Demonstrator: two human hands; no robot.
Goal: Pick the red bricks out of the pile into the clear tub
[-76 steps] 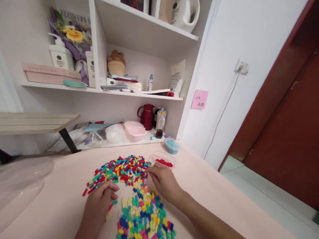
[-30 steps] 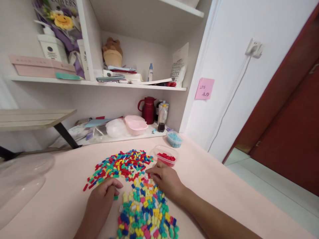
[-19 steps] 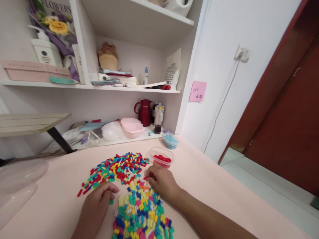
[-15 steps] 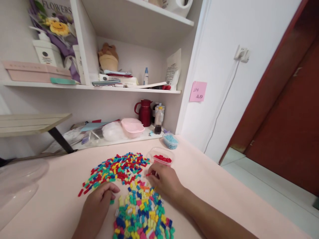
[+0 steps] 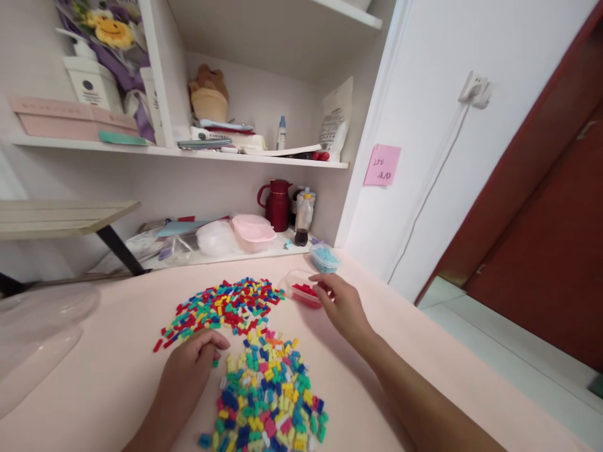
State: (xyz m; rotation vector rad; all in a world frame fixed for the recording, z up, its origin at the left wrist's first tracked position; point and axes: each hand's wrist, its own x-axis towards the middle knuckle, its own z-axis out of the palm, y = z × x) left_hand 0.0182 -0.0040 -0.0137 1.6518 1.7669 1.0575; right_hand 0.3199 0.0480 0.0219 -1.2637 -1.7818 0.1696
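My right hand [image 5: 342, 304] is over the right rim of a clear plastic box [image 5: 294, 279] holding small red building bricks [image 5: 305, 289]. Its thumb and fingers are apart, and no brick shows between them. Closer to me, my left hand [image 5: 195, 358] rests on the table with its fingers loosely curled in and nothing visible in them. Beside its fingertips lies a green brick [image 5: 215, 363]. Beyond it spreads a pile of small mixed-colour bricks [image 5: 230, 304], many of them red. A second pile of mixed bricks [image 5: 271, 389] lies between my forearms.
A clear box of light-blue bricks [image 5: 324, 257] stands behind the red one. Farther back are a pink bowl [image 5: 253, 231], a dark red jug [image 5: 277, 206] and a bottle [image 5: 304, 220] under a shelf. Clear plastic lids [image 5: 44, 333] lie at the left, near a small raised stand [image 5: 66, 218].
My right hand has moved from between the piles, where it held a small red brick, up and right to the red-brick box. My left hand stays nearly in place. The view has shifted slightly.
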